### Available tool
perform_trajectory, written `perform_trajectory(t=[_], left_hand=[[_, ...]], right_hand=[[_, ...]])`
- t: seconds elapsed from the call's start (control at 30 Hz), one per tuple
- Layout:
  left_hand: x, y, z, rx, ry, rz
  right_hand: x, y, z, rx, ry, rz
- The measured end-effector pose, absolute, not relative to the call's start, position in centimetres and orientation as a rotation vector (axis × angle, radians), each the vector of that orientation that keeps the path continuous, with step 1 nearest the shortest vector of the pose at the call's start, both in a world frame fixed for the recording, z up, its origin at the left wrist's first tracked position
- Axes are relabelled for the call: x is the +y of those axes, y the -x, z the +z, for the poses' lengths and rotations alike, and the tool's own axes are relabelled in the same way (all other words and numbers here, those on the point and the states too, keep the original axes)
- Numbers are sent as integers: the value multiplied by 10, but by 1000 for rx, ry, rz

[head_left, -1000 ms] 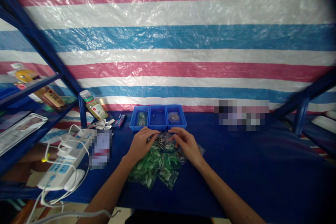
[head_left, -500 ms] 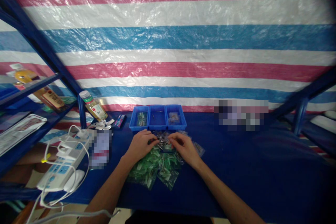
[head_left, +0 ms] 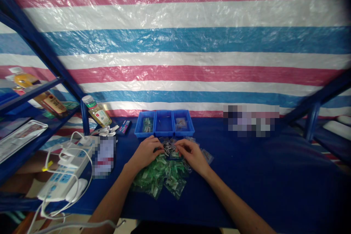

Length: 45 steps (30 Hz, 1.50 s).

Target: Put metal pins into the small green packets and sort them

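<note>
A small clear plastic bag of dark metal parts (head_left: 167,148) lies on top of a heap of green-tinted small plastic bags (head_left: 160,179) on the blue-covered table (head_left: 246,175). My left hand (head_left: 145,151) comes in from the lower left, its fingertips curled on the bag's left side. My right hand (head_left: 192,154) pinches the bag's right side. Another clear packet (head_left: 207,156) lies just beyond my right hand. My fingers hide part of the metal parts.
A blue three-compartment tray (head_left: 164,123) stands just beyond my hands, holding small parts. To the left are a white power strip (head_left: 65,179) with cables, a bottle (head_left: 97,114) and a small box (head_left: 124,127). Blue shelving and a striped tarp (head_left: 175,44) surround the table.
Both hands have drawn closer around the clear bag of metal parts, and the fingers have curled in on it. The view has shifted very slightly.
</note>
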<state>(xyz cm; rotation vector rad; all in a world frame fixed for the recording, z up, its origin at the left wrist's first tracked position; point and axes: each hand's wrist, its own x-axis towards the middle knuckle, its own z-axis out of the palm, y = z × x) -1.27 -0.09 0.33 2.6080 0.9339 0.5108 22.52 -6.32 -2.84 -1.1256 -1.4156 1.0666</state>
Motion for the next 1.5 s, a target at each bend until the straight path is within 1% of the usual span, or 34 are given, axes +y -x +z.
perform_trajectory(t=[0.23,0.37,0.5,0.7,0.87,1.2,1.5], left_hand=[[-2,12,5,966,-2639,497],[-2,11,10,1036,-2638,582],[-3,9,13,1000,-2599,657],[-8,3,9,873,-2566,641],[-13,0,11,817,-2566,641],[-19,-5,16,723,-2615,665],[-21,-5,14,709,-2635,691]], right_hand=[[-62,-225,-30,-1395,1114,1096],[-62,-226,-30,-1383,1118,1106],[-65,-227,-29,-1489,1168,1009],[-71,-224,-23,-1811,1152,765],[-73,-225,-18,-1840,1098,666],[-75,-219,-19,-1853,1037,626],[-75,-217,-22,-1918,1022,511]])
